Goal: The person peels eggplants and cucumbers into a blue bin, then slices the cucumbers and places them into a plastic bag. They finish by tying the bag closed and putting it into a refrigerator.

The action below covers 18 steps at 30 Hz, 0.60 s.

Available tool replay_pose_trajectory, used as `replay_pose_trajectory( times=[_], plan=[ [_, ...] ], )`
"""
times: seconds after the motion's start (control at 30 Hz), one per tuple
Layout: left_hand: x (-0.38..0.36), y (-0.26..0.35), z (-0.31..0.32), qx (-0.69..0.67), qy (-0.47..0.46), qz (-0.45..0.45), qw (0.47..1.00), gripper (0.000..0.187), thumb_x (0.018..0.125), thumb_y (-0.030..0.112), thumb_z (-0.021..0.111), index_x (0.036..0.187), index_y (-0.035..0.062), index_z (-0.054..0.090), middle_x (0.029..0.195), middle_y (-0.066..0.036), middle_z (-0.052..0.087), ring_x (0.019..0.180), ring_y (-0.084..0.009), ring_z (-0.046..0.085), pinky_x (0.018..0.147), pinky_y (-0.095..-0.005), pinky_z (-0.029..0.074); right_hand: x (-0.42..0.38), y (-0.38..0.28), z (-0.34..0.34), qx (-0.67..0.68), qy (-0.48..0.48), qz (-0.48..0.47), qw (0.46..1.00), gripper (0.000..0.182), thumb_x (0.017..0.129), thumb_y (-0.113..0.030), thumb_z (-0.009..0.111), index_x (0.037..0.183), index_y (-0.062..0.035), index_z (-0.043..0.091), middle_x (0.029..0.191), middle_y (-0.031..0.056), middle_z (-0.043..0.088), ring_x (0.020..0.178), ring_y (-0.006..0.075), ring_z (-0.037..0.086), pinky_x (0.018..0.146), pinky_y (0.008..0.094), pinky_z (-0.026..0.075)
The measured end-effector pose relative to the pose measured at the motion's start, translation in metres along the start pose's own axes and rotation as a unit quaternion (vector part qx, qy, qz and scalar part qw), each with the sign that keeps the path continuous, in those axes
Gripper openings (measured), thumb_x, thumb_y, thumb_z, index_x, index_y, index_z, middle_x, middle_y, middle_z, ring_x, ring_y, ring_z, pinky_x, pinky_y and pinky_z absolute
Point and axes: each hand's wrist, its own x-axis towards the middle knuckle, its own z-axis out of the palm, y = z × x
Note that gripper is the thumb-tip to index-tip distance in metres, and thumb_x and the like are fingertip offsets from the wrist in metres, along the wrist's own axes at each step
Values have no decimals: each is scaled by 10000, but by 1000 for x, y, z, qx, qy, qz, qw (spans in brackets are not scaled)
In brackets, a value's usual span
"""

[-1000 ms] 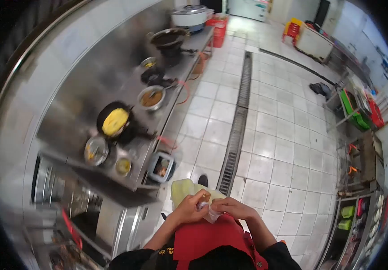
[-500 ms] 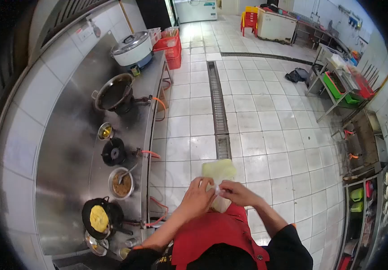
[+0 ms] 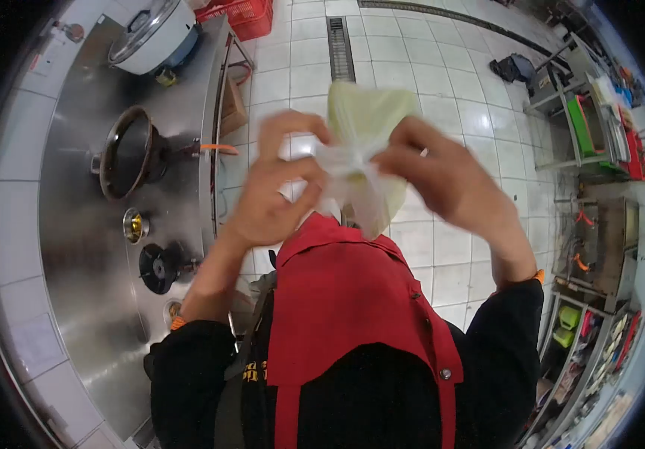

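A thin, see-through plastic bag (image 3: 375, 112) with a pale yellow-green tint is in front of my chest, gathered to a white twist at its middle. What it contains is hard to make out. My left hand (image 3: 281, 179), blurred, has curled fingers at the left side of the twist, with bag film between them. On the other side, my right hand (image 3: 442, 168) pinches the film between thumb and fingers.
Along the left runs a steel counter (image 3: 75, 254) with a large wok (image 3: 128, 153), a small metal bowl (image 3: 136, 225), a burner (image 3: 159, 268) and a lidded white pot (image 3: 154, 37). Shelves (image 3: 561, 352) stand at the right. A drain grate (image 3: 340, 49) crosses the tiled floor.
Both hands have risen with the bag, closer to the camera, and moved farther apart. My view has tilted down; the pan with the yellow food is out of sight.
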Motion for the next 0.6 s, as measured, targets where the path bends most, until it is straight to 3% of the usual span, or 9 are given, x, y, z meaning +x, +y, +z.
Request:
replay_pose_trajectory(
  times=[0.07, 0.17, 0.27, 0.33, 0.4, 0.47, 0.53, 0.6],
  plan=[
    [24, -58, -17, 103, 51, -48, 992, 65, 788, 38, 618, 730, 20, 593, 1165, -101, 524, 1136, -292, 438, 990, -404, 329, 31, 54, -24, -48, 18, 30, 998, 97, 877, -74, 641, 927, 0, 602, 864, 119, 524, 769, 294, 553, 687, 381, 461],
    [50, -160, 13, 62, 56, -98, 992, 71, 805, 35, 616, 743, 8, 596, 1165, -95, 526, 1112, -262, 461, 967, -370, 357, 51, 162, -19, -36, 13, 114, 993, 96, 894, -90, 626, 922, -1, 605, 848, 122, 506, 780, 284, 545, 712, 369, 457],
    [116, -232, 53, -214, 79, -189, 955, 78, 824, 40, 613, 765, -7, 596, 1152, -91, 529, 1074, -233, 496, 928, -324, 389, 93, 254, -11, 31, 67, 158, 985, 124, 940, -126, 578, 938, -6, 608, 862, 120, 514, 825, 258, 551, 748, 344, 452],
    [181, -277, 78, -305, 106, -229, 918, 80, 850, 49, 599, 807, -18, 586, 1136, -92, 526, 1064, -216, 516, 917, -289, 401, 126, 310, 16, 88, 134, 196, 967, 145, 971, -138, 533, 970, -13, 607, 905, 122, 539, 863, 232, 553, 761, 322, 448],
    [237, -318, 93, -254, 126, -169, 944, 74, 873, 53, 581, 850, -17, 573, 1109, -83, 511, 1042, -204, 523, 905, -280, 406, 164, 349, 44, 227, 205, 242, 921, 189, 1008, -178, 482, 973, -19, 580, 901, 86, 555, 831, 174, 527, 752, 308, 439],
    [280, -355, 88, -269, 87, -139, 949, 92, 897, 75, 573, 874, -13, 564, 1097, -79, 508, 1022, -180, 522, 898, -286, 413, 194, 376, 57, 194, 190, 280, 921, 235, 1033, -215, 433, 971, -25, 557, 878, 43, 562, 828, 123, 506, 749, 281, 434],
    [322, -373, 55, -343, 76, -215, 911, 98, 908, 94, 578, 899, -3, 583, 1088, -65, 515, 1003, -160, 527, 890, -282, 429, 238, 380, 41, 303, 233, 255, 888, 253, 1040, -216, 412, 948, -22, 546, 843, 16, 554, 815, 92, 494, 731, 256, 430],
    [354, -388, 26, -390, 84, -265, 878, 97, 916, 60, 537, 922, 1, 614, 1091, -34, 514, 1008, -137, 530, 896, -261, 434, 275, 391, 17, 393, 240, 296, 837, 235, 1037, -200, 425, 952, -18, 548, 829, 9, 541, 799, 80, 494, 722, 254, 436]
  ],
)
